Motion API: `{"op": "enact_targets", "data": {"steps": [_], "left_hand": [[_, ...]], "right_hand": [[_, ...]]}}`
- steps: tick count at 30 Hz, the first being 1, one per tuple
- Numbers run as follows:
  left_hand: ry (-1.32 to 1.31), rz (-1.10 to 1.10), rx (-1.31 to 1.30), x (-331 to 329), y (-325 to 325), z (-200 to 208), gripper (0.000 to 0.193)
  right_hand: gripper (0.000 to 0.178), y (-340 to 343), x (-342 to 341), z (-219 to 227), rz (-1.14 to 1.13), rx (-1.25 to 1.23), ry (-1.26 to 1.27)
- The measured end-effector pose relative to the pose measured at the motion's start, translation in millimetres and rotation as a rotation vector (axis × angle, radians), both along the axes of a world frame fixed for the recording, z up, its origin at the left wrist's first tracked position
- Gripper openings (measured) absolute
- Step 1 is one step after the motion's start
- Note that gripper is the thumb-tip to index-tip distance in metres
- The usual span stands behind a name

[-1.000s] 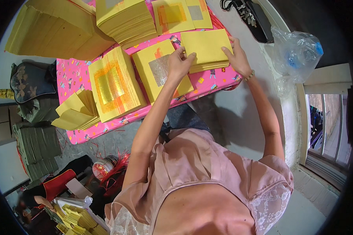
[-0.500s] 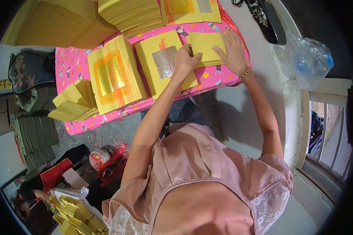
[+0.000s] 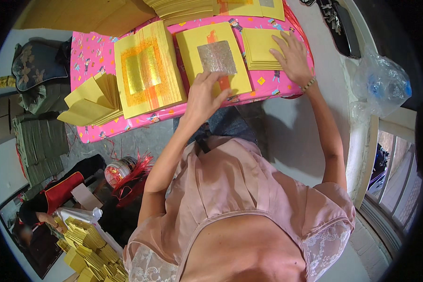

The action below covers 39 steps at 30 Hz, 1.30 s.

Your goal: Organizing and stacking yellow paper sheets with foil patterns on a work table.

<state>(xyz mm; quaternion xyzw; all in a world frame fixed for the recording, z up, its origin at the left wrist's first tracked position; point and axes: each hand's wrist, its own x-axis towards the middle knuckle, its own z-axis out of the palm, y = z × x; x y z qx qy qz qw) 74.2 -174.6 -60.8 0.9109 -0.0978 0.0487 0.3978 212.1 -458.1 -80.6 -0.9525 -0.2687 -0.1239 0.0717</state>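
My left hand is over the near edge of a yellow paper sheet with a silver square and an orange-red smear. Its fingers are spread and rest on or just above the sheet. Just right of that, a small pile of folded yellow papers lies with its folds layered at the near side. Flat on this pile's right part is my right hand, fingers apart. To the left stands a thick stack of yellow paper with a gold square on top. Neither hand grips anything.
A pink patterned cloth covers the table. Folded yellow papers stand fanned at its left corner, and a tall yellow paper block is at the back. A clear plastic bag hangs at right. At lower left, another person's hand touches yellow bundles.
My left hand has moved off the folded pile, left and toward me, onto the silver-square sheet. My right hand stays on the pile. The whole view has shifted slightly.
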Motion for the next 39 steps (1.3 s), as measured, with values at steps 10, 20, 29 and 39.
{"op": "enact_targets", "data": {"steps": [10, 20, 29, 39], "left_hand": [[-0.113, 0.062, 0.234, -28.1, 4.0, -21.5, 0.033], [-0.147, 0.042, 0.191, -28.9, 7.2, -17.4, 0.011], [-0.129, 0.096, 0.208, -28.8, 4.0, -18.2, 0.011], [-0.148, 0.119, 0.206, -23.8, 2.4, -18.5, 0.010]], "right_hand": [[0.028, 71.8, -72.7, 48.2, 0.527, 0.067, 0.323], [0.020, 67.2, -65.7, 22.8, 0.574, 0.145, 0.389], [0.016, 67.1, -62.0, 20.7, 0.552, 0.254, 0.422], [0.018, 67.5, -60.3, 21.2, 0.553, 0.248, 0.402]]}}
